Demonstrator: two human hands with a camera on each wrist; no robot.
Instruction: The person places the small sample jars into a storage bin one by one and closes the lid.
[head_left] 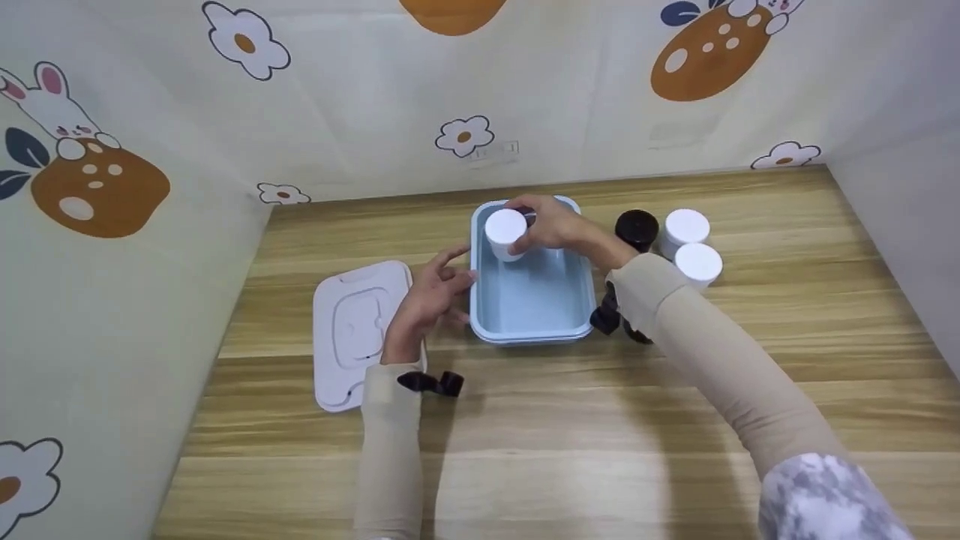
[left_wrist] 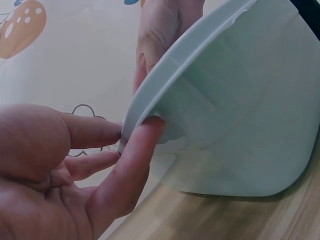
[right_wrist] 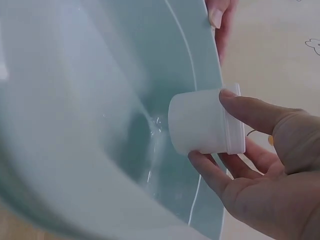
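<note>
My right hand (head_left: 551,223) grips a white lidded jar (head_left: 505,234), thumb at the lid and fingers around the side. It is held upright within the rim of a light blue plastic box (head_left: 536,307), near the far left corner. Seen in the right wrist view, the jar (right_wrist: 200,122) overlaps the box's inner wall (right_wrist: 120,65). On the box's left side, my left hand (head_left: 435,292) holds the rim. The left wrist view has its fingertips at the rim (left_wrist: 165,75), one digit tucked underneath.
A pale lid (head_left: 334,315) lies left of the box, partly behind my left forearm. To the right stand a black-topped jar (head_left: 637,227) and two white jars (head_left: 686,225). Another dark object (head_left: 639,332) shows under my right wrist. A patterned wall covering (head_left: 360,112) closes off the back.
</note>
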